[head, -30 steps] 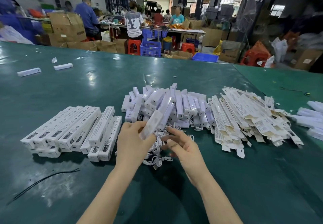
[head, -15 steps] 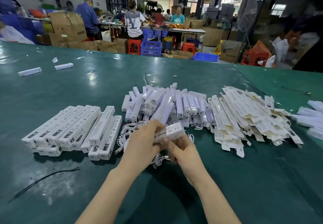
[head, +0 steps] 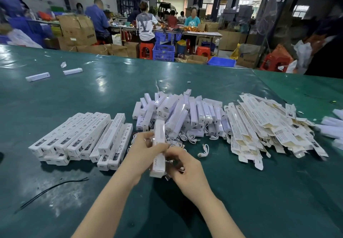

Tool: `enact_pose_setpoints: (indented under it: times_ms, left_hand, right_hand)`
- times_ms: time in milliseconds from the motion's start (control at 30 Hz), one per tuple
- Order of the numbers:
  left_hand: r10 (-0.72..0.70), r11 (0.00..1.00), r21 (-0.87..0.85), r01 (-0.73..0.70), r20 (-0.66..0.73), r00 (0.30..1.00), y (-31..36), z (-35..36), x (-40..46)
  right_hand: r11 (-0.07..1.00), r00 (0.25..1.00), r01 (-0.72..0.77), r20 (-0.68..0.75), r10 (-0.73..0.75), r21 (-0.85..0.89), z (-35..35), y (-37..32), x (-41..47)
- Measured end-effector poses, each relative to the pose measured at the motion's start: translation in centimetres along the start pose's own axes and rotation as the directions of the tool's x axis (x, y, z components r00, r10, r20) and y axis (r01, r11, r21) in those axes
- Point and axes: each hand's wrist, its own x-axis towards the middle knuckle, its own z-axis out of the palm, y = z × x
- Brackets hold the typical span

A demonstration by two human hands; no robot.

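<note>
1. Head view: the white carton [head: 158, 145] has swung from crosswise to end-on. It is held above the desk [head: 259, 191], just in front of the pile of white lamps [head: 178, 111].
2. The left hand [head: 145, 149] is curled round the carton's middle. The right hand [head: 185, 165] pinches a white cable [head: 167, 177] at its near end, so the cable probably goes in next.

Two hands [head: 145, 149]; one held box [head: 160, 132]; two stray boxes [head: 37, 76]; one loose black wire [head: 55, 187]; one flat-carton pile [head: 269, 130].
</note>
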Motion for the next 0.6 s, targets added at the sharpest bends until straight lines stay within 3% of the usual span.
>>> enact_pose_setpoints:
  times_ms: [67, 100, 200, 367, 500, 600]
  left_hand:
    - [0.172, 0.957, 0.261, -0.128, -0.154, 0.973, 0.3, -0.7, 0.3]
    - [0.274, 0.889, 0.43, -0.157, -0.225, 0.935, 0.5, -1.1, 0.7]
    - [0.475, 0.684, 0.72, -0.116, -0.32, 0.819, 1.5, -2.6, 2.5]
    - [0.384, 0.372, 0.901, 0.222, -0.367, 0.848, 1.5, -4.7, 4.4]
    - [0.368, 0.352, 0.892, 0.285, -0.411, 0.834, 0.5, -5.3, 4.7]
    - [0.431, 0.391, 0.9, 0.193, -0.364, 0.826, 0.5, -4.0, 4.5]
  right_hand:
    - [0.995, 0.999, 0.017, 0.042, -0.013, -0.103, -0.1, 0.1, 0.0]
    - [0.992, 0.999, 0.011, 0.043, -0.005, -0.122, -0.1, 0.2, 0.0]
    - [0.995, 0.999, -0.042, -0.014, 0.041, -0.089, -0.4, 0.4, 0.1]
    - [0.994, 0.996, -0.087, -0.037, 0.085, -0.059, -0.7, 0.6, 0.2]
    - [0.992, 0.994, -0.105, -0.051, 0.101, -0.068, -0.9, 0.7, 0.3]
    - [0.99, 0.989, -0.12, -0.096, 0.113, -0.074, -1.2, 1.1, 0.4]
